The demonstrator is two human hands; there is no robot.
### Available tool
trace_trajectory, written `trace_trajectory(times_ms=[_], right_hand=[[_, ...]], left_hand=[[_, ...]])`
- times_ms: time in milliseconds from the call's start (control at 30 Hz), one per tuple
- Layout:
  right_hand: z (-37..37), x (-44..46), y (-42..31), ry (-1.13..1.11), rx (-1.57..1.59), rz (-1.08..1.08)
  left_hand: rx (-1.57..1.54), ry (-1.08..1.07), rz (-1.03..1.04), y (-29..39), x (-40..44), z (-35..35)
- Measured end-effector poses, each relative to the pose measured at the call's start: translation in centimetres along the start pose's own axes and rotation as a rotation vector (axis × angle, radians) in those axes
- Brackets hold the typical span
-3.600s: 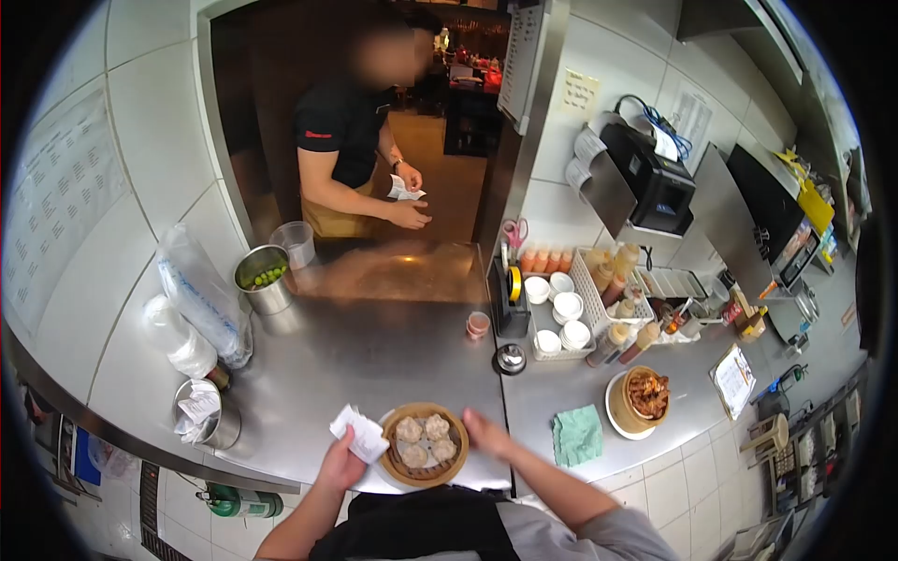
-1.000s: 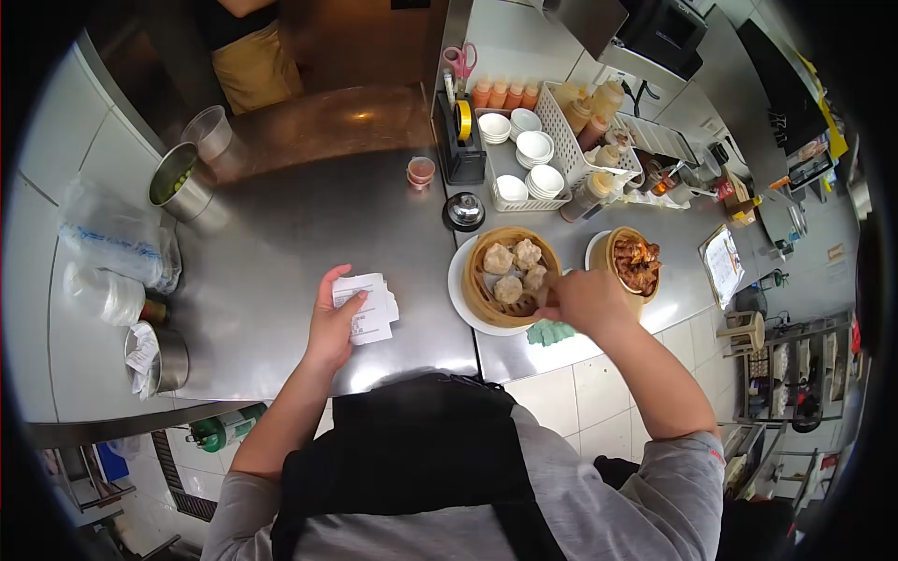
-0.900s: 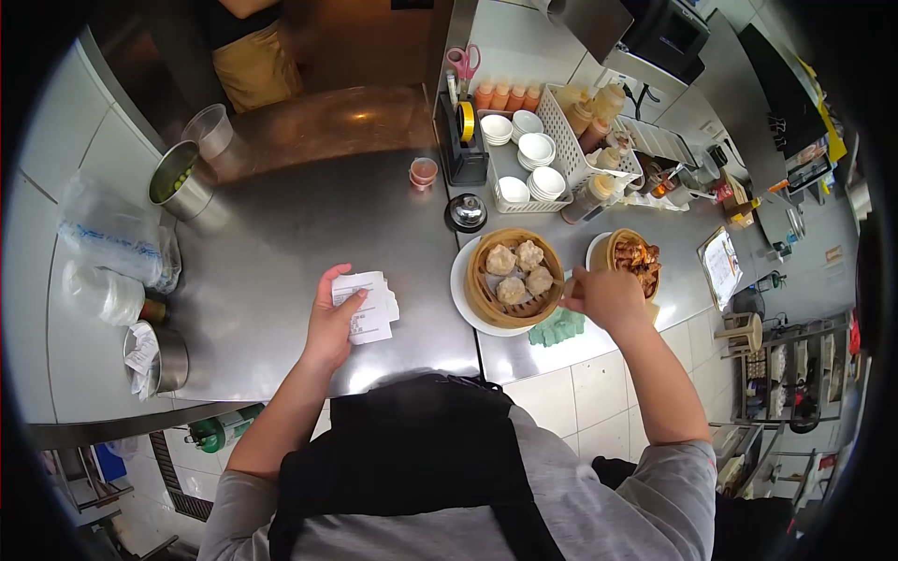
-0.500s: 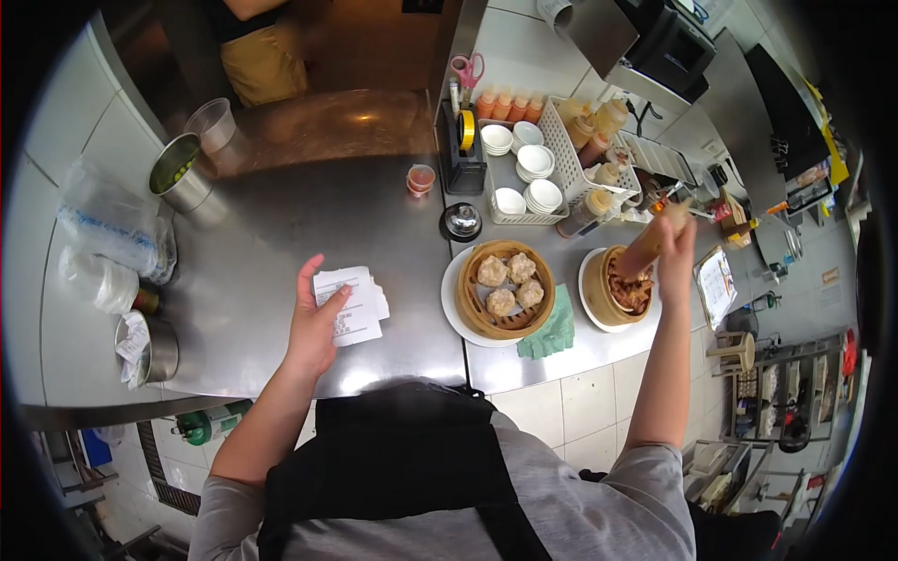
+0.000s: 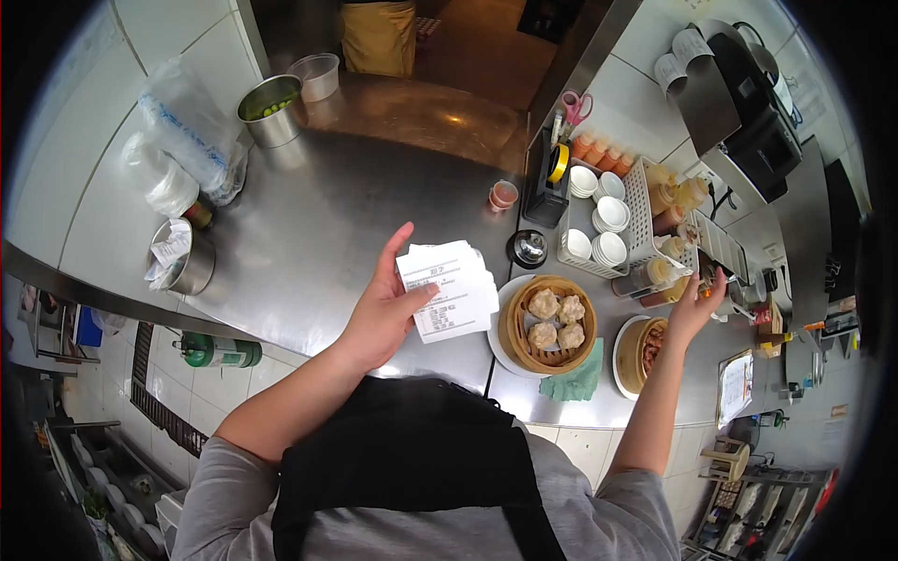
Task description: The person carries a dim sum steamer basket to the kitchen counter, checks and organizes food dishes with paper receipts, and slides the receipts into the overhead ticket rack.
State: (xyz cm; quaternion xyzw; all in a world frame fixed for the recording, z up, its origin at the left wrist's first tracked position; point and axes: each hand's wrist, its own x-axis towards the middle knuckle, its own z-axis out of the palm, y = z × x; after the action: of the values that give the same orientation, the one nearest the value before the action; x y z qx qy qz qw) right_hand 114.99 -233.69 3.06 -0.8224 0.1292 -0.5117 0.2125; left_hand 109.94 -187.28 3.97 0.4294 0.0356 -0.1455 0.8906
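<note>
My left hand (image 5: pixel 382 313) pinches a small stack of printed paper slips (image 5: pixel 447 290) over the steel counter, thumb on top. Out to the right, my right hand (image 5: pixel 697 307) has its fingers apart beside the sauce squeeze bottles, with nothing visible between them. A brown-sauce squeeze bottle (image 5: pixel 662 295) stands just left of that hand. Below it, my forearm partly covers a bamboo steamer (image 5: pixel 636 360) of reddish-brown food. Between my hands, another bamboo steamer (image 5: pixel 510 327) on a white plate holds several dumplings (image 5: pixel 557 318).
A green cloth (image 5: pixel 572 381) lies beside the dumpling steamer. Behind are a call bell (image 5: pixel 527 249), a basket of white bowls (image 5: pixel 599 266) and sauce cups (image 5: pixel 502 195). Metal containers (image 5: pixel 271 131) and plastic bags (image 5: pixel 187 131) stand left. A person (image 5: pixel 378 37) is beyond the counter.
My right hand has moved from above the reddish-brown food to the bottle group and let go of the squeeze bottle. My left hand still holds the slips. The view has shifted left.
</note>
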Motion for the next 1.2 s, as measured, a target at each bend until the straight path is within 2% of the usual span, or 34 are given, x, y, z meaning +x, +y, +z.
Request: trace_trajectory(times_ms=[67, 133, 167, 200, 233, 300, 367, 433, 500, 533, 567, 600, 633, 700, 767, 833, 967, 1033, 1133, 1200], right_hand=[[-1.8, -2.8, -10.1, -0.318, 0.515, 0.409], [-2.6, -6.7, -15.4, -0.864, 0.664, 0.312], [-2.8, -8.3, -18.2, -1.115, 0.914, 0.389], [-2.9, -10.0, -19.7, -1.262, 0.915, 0.520], [-2.5, -11.1, -21.2, -1.309, 0.966, 0.593], [-0.8, -13.1, -21.9, -1.235, 1.020, 0.537], [-1.4, -12.0, -23.2, -1.268, 0.809, 0.323], [-2.3, -9.9, -23.9, -1.390, 0.695, 0.319], [-2.8, -6.8, -23.8, -1.121, 0.598, 0.048], [-2.6, -4.6, -23.0, -1.017, 0.566, 0.026], [-4.2, -1.2, -24.2, -0.984, 0.389, 0.100], [-3.2, 1.4, -22.3, -0.889, 0.535, 0.108], [-3.3, 4.2, -21.6, -0.720, 0.558, -0.016], [-5.0, 10.0, -22.0, -0.656, 0.564, 0.276], [-4.9, 14.2, -21.2, -0.421, 0.607, 0.107], [-3.7, 18.3, -19.5, -0.283, 0.486, -0.071], [-1.3, 25.6, -17.6, -0.099, 0.156, -0.207], [0.3, 28.9, -16.2, -0.050, 0.041, -0.187], [1.7, 31.2, -15.3, 0.093, -0.077, -0.272], [3.0, 31.6, -14.5, 0.086, -0.098, -0.201]], left_hand=[[0.024, -0.041, 0.003, -0.4, 0.0, 0.3], [0.051, -0.100, 0.002, -1.1, 0.2, 0.5], [0.125, -0.148, 0.029, -1.6, 0.2, 0.6], [0.200, -0.206, 0.066, -1.7, 0.3, 0.9], [0.264, -0.224, 0.076, -1.1, 0.0, 1.7], [0.343, -0.213, 0.081, -0.9, -0.4, 2.1], [0.472, -0.221, 0.159, -0.5, -0.6, 1.9], [0.463, -0.225, 0.204, -0.2, -0.9, 1.1], [0.394, -0.210, 0.209, 0.6, -1.1, 0.8], [0.347, -0.168, 0.186, 0.9, -1.2, 0.2], [0.300, -0.123, 0.159, 1.0, -1.4, -0.5], [0.283, -0.084, 0.203, 0.7, -1.4, -1.3], [0.284, -0.089, 0.210, 0.6, -1.4, -2.4], [0.214, -0.029, 0.149, 0.3, -1.3, -4.6], [0.217, -0.004, 0.217, -0.1, -1.4, -6.4], [0.222, 0.009, 0.170, -0.3, -1.7, -8.4], [0.176, 0.095, 0.112, 0.9, -2.4, -8.6], [0.132, 0.138, 0.112, 1.1, -2.4, -8.8], [0.089, 0.177, 0.095, 1.2, -2.2, -8.8], [0.105, 0.180, 0.092, 0.8, -2.1, -8.9]])
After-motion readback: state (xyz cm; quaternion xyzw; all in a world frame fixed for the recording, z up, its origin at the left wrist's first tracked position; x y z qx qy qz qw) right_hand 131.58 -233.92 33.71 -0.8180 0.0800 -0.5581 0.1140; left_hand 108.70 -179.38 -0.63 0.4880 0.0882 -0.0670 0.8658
